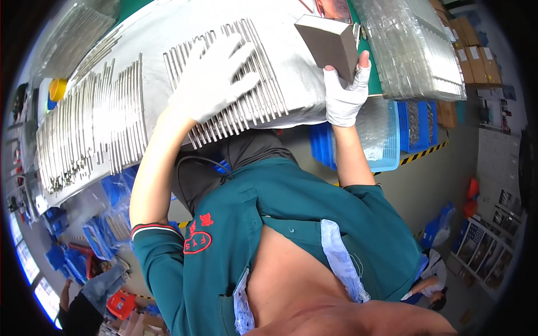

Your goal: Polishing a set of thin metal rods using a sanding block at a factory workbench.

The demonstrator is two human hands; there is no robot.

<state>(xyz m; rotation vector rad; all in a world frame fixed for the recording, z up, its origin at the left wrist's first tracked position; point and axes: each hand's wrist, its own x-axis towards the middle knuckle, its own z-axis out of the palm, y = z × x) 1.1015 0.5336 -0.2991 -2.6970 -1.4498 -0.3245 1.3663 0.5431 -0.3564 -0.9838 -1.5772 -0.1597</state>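
A row of thin shiny metal rods (268, 84) lies side by side on a white-covered table. Flat on that row rests my left hand (213, 78) in a white glove, its fingers spread, hiding the rods beneath. My right hand (347, 95), in a white glove with thumb and a fingertip bare, grips the near end of a rectangular block (330, 45). The block has dark brown-grey sides and a pale far face, and is held tilted at the table's right side. Its exact kind does not show.
More rods (95, 117) lie in rows on the left of the white cloth (302, 67). Clear plastic trays (406, 50) are stacked at the right. Blue bins (417, 126) stand below the table's right side. Other people (431, 280) are behind, at lower right and lower left.
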